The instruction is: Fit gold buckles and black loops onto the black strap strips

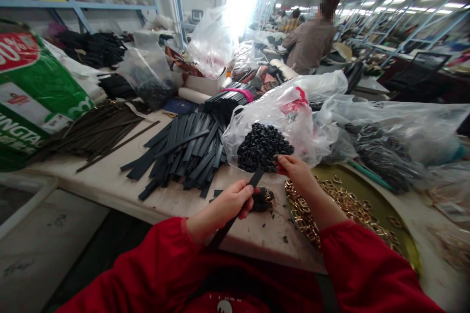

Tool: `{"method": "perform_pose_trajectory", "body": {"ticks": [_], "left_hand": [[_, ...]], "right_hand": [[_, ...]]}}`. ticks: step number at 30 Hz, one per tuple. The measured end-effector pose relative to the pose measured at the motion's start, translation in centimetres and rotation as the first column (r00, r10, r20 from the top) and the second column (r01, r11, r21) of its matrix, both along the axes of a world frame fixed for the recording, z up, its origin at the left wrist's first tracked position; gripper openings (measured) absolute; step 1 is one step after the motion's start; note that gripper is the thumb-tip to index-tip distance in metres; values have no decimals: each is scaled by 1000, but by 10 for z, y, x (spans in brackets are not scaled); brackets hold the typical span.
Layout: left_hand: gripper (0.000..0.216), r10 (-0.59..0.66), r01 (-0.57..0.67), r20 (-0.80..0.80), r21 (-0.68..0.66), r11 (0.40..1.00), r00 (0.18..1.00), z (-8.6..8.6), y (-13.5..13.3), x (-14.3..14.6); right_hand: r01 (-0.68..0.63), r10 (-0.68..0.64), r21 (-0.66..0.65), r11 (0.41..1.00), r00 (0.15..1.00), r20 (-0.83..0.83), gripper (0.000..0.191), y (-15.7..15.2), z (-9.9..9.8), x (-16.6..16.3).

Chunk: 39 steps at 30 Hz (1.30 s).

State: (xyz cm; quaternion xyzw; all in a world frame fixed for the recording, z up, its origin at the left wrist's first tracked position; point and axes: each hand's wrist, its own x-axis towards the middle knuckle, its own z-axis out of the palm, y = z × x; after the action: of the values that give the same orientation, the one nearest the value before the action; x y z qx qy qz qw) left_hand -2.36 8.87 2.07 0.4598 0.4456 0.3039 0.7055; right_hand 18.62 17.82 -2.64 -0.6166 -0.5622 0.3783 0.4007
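My left hand (237, 199) is closed around a flat black strap (257, 176), whose short end sticks up past the thumb while the longer part hangs toward my lap. My right hand (295, 170) pinches at the edge of a heap of small black loops (262, 144), with what looks like one dark loop at its fingertips. The heap spills from a clear plastic bag (235, 127). Just beyond my left hand lies a small bundle of black straps with gold buckles (263, 200). Under my right forearm is a round gold tray (382, 200) with many gold buckles (303, 212).
A big pile of black straps (183, 149) covers the table left of the loops, with brown strips (99, 127) farther left. A green printed bag (40, 98) stands at the left edge. Filled plastic bags (396, 132) crowd the right. A person (310, 41) stands farther back.
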Motion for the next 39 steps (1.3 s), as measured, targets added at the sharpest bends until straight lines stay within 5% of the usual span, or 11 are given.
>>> {"method": "perform_pose_trajectory", "body": {"ticks": [4,7,10,16,23,28,34,36,39], "left_hand": [[19,0,6,-57,103,995,998,-3,1,10],[21,-1,19,-108,167,986,994,-2,1,11],[25,-18,61,-171,251,966,985,-1,-5,8],[25,30,180,-420,451,874,907,0,-18,3],[26,13,340,-590,483,807,807,9,-23,-1],[30,-130,328,-494,337,883,859,-2,-27,-4],[39,-43,191,-394,346,919,918,-22,-31,-2],[34,-33,196,-393,382,903,919,-22,-30,-2],[26,-22,157,-351,360,920,936,-21,-28,-3]], "right_hand": [[7,-120,-199,980,820,-560,27,-22,18,-14],[-93,-100,-234,968,711,-696,29,-40,30,-23],[-119,-66,-208,971,703,-708,30,-58,35,-31],[-136,19,-134,982,767,-642,33,-81,33,-42],[-95,101,37,995,965,-243,28,-100,22,-48],[-149,133,-27,988,938,-319,26,-114,14,-55],[-209,153,-89,974,892,-425,26,-131,7,-62],[-253,216,-79,964,924,-314,27,-129,4,-50],[-117,112,16,993,978,176,27,-115,2,-13]]}}
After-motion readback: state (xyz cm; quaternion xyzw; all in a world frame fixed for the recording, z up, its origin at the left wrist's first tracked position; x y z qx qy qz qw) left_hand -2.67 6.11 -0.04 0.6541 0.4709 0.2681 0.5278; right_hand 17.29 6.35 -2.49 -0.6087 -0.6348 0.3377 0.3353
